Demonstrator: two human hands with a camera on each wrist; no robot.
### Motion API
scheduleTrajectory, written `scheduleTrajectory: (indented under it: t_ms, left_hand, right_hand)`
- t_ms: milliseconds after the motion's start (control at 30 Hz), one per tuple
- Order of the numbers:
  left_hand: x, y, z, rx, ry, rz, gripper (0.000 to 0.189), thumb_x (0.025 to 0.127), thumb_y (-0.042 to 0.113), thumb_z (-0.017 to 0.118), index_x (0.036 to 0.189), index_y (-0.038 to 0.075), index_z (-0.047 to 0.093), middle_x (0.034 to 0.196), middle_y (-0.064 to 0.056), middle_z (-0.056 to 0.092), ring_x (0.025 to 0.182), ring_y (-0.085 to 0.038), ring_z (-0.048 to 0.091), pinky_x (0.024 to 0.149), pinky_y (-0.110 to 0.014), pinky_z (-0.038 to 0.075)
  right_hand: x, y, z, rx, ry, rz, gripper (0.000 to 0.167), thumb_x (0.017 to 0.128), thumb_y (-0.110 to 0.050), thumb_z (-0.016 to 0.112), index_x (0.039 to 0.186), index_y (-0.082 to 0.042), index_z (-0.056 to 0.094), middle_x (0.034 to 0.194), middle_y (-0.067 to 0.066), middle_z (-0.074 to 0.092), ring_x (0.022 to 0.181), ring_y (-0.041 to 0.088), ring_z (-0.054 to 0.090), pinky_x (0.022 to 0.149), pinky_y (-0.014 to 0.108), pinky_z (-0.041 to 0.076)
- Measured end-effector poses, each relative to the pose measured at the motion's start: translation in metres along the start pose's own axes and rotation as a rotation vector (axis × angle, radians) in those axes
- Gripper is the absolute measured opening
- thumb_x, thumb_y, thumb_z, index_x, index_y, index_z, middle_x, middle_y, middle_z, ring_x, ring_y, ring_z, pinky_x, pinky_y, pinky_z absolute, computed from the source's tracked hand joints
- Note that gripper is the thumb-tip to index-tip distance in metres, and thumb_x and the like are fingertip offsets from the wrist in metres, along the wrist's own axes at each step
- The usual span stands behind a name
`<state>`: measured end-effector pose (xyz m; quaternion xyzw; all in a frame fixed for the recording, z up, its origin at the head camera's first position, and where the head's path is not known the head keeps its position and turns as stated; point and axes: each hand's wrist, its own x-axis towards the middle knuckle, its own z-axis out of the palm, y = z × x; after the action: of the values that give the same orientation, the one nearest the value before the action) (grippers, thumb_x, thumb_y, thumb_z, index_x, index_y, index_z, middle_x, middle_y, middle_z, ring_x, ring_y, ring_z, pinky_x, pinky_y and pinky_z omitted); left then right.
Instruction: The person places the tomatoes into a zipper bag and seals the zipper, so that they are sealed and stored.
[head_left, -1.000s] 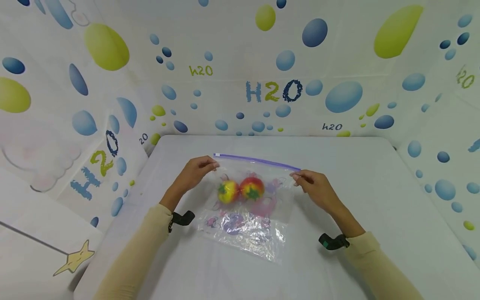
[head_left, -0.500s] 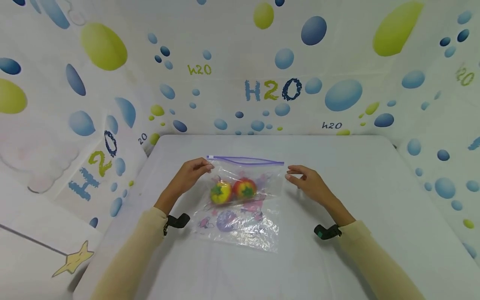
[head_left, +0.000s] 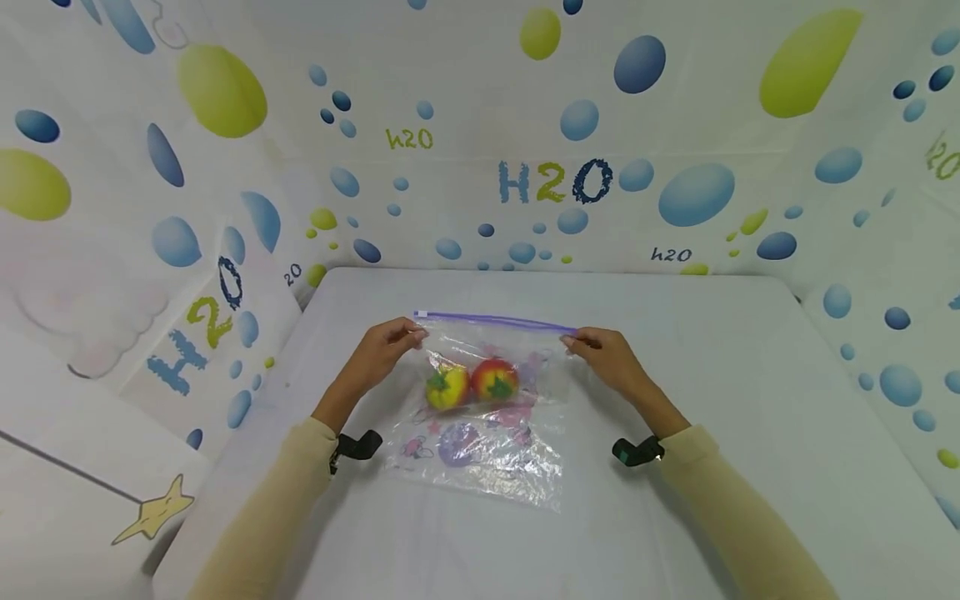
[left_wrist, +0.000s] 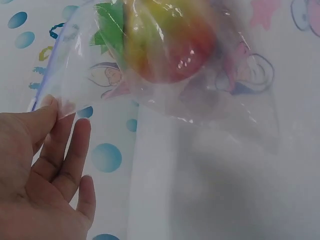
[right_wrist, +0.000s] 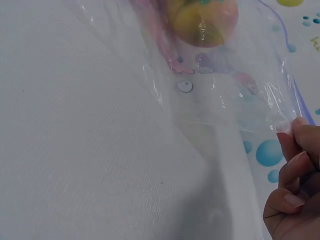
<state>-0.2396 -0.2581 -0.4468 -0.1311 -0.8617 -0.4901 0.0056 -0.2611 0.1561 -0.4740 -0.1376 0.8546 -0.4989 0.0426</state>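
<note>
A clear zip bag [head_left: 480,450] with printed cartoon figures is held up over the table by its top corners. Along its upper edge runs a purple zip strip [head_left: 495,319], with a white slider [head_left: 422,314] at the left end. Inside sit two fruit-like items with green star-shaped tops: a yellow one [head_left: 447,387] and a red one [head_left: 496,380]. My left hand [head_left: 382,350] pinches the top left corner between thumb and fingers, also seen in the left wrist view. At the top right corner, my right hand [head_left: 607,354] pinches the bag just below the strip.
A white-covered table [head_left: 712,375] spreads beneath the bag. Behind and beside it hangs a white backdrop [head_left: 465,50] with blue and green drops. Each wrist carries a small black camera, the left camera [head_left: 360,446] and the right camera [head_left: 636,452].
Half a second ago the right hand was off the bag and the strip gaped; now that hand grips the right corner and the strip looks drawn together. The left hand keeps its hold.
</note>
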Motion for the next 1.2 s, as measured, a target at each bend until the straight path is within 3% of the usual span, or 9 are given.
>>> scheduleTrajectory:
  t_ms: [233, 333, 500, 633, 733, 867, 1067, 1200]
  left_hand:
    - [-0.002, -0.005, 0.002, -0.024, 0.027, -0.023, 0.029, 0.108, 0.022, 0.063, 0.115, -0.005, 0.071, 0.112, -0.020, 0.073, 0.103, -0.019, 0.067, 0.094, -0.025, 0.050]
    - [-0.003, -0.007, 0.005, -0.019, 0.035, -0.028, 0.028, 0.108, 0.021, 0.062, 0.114, -0.005, 0.071, 0.110, -0.019, 0.073, 0.101, -0.019, 0.065, 0.091, -0.025, 0.050]
    - [-0.003, -0.008, 0.012, 0.002, 0.029, -0.036, 0.026, 0.107, 0.022, 0.065, 0.112, -0.002, 0.072, 0.103, -0.012, 0.071, 0.095, -0.022, 0.062, 0.081, -0.025, 0.050]
    - [-0.006, -0.005, 0.017, 0.038, -0.032, -0.042, 0.027, 0.106, 0.020, 0.065, 0.126, 0.002, 0.065, 0.099, -0.011, 0.070, 0.090, -0.022, 0.060, 0.077, -0.028, 0.049]
    - [-0.010, -0.002, 0.020, 0.078, -0.073, -0.046, 0.035, 0.106, 0.019, 0.065, 0.137, 0.005, 0.057, 0.099, -0.011, 0.070, 0.093, -0.023, 0.063, 0.078, -0.032, 0.050]
    - [-0.013, 0.002, 0.021, 0.141, -0.085, -0.045, 0.038, 0.107, 0.025, 0.064, 0.140, 0.010, 0.056, 0.105, -0.010, 0.074, 0.103, -0.027, 0.068, 0.086, -0.039, 0.054]
    - [-0.012, 0.013, 0.019, 0.225, -0.042, 0.012, 0.029, 0.108, 0.026, 0.062, 0.133, 0.012, 0.060, 0.118, -0.017, 0.075, 0.114, -0.038, 0.071, 0.098, -0.057, 0.056]
    - [-0.009, 0.020, 0.016, 0.271, -0.016, 0.061, 0.023, 0.108, 0.023, 0.062, 0.127, 0.010, 0.065, 0.119, -0.016, 0.075, 0.116, -0.038, 0.070, 0.098, -0.058, 0.055]
  right_hand:
    - [-0.005, -0.002, -0.007, -0.018, 0.042, -0.029, 0.035, 0.105, -0.034, 0.068, 0.119, -0.004, 0.078, 0.107, 0.009, 0.078, 0.105, 0.024, 0.067, 0.090, 0.038, 0.051]
    - [-0.005, -0.001, -0.009, -0.010, 0.035, -0.019, 0.034, 0.104, -0.033, 0.069, 0.120, -0.004, 0.078, 0.107, 0.009, 0.079, 0.107, 0.024, 0.068, 0.092, 0.036, 0.052]
    - [-0.006, -0.001, -0.014, -0.033, 0.029, -0.030, 0.032, 0.104, -0.035, 0.068, 0.113, -0.006, 0.079, 0.105, 0.008, 0.078, 0.097, 0.023, 0.063, 0.082, 0.033, 0.049]
    - [-0.007, -0.001, -0.022, -0.073, 0.001, -0.042, 0.029, 0.106, -0.033, 0.066, 0.109, -0.007, 0.078, 0.105, 0.010, 0.076, 0.091, 0.024, 0.057, 0.076, 0.032, 0.046]
    - [-0.008, -0.002, -0.027, -0.104, -0.036, -0.056, 0.025, 0.107, -0.028, 0.064, 0.110, -0.007, 0.076, 0.104, 0.012, 0.075, 0.090, 0.025, 0.056, 0.076, 0.032, 0.047]
    - [-0.007, -0.001, -0.031, -0.145, -0.063, -0.083, 0.023, 0.107, -0.025, 0.064, 0.114, -0.006, 0.076, 0.101, 0.010, 0.074, 0.088, 0.023, 0.058, 0.075, 0.029, 0.050]
    - [-0.007, -0.002, -0.034, -0.201, -0.092, -0.112, 0.022, 0.105, -0.026, 0.068, 0.115, -0.008, 0.076, 0.102, 0.005, 0.074, 0.088, 0.022, 0.061, 0.075, 0.031, 0.053]
    - [-0.005, -0.005, -0.037, -0.253, -0.106, -0.121, 0.021, 0.102, -0.029, 0.072, 0.113, -0.011, 0.076, 0.105, 0.006, 0.074, 0.085, 0.020, 0.060, 0.070, 0.031, 0.051]
